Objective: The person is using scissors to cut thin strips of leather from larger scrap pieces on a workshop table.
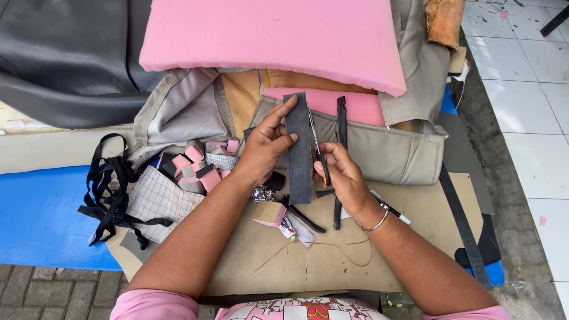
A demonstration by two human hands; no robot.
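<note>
Matt grey fabric strip (300,148), shiny metal scissor blades (313,133), porous pink foam slab (278,35), beige cloth cover (385,154).

My right hand (345,176) covers the scissors' (320,159) handles, so only the blades show beside the dark grey strip (300,148). That strip's lower left edge is hidden behind my left hand (265,148). Above the strip, the pink foam slab (278,35) is cut off by the top edge.

Pink sleeves (155,305), silver bangle (377,223)
</note>
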